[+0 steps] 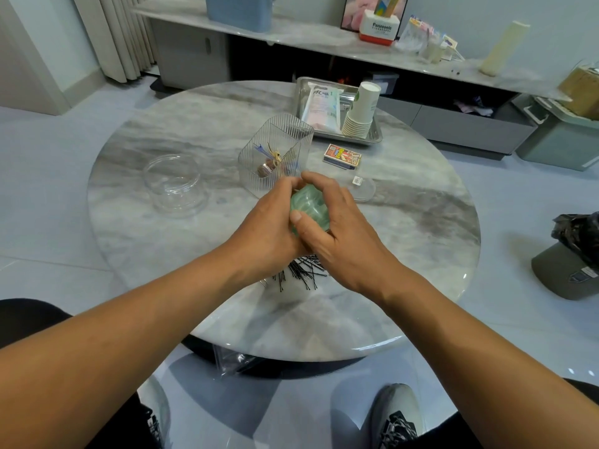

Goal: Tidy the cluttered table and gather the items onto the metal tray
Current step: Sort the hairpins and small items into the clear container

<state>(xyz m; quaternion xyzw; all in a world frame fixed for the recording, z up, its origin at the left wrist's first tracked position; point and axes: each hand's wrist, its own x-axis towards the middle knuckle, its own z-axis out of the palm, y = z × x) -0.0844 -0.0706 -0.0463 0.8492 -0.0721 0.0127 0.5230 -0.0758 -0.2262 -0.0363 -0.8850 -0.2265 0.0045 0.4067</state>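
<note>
Over the middle of the round marble table, my left hand and my right hand both grip a green roll of thin plastic bags. Their fingers curl round it. A pile of black hairpins lies on the table just under my wrists. The metal tray stands at the far side and holds a white packet and a stack of paper cups. In front of the tray lies a small printed box.
A ribbed clear container with small items inside stands just beyond my hands. A clear round dish sits to the left and a clear lid to the right. A grey cap and black bag lie on the floor at right.
</note>
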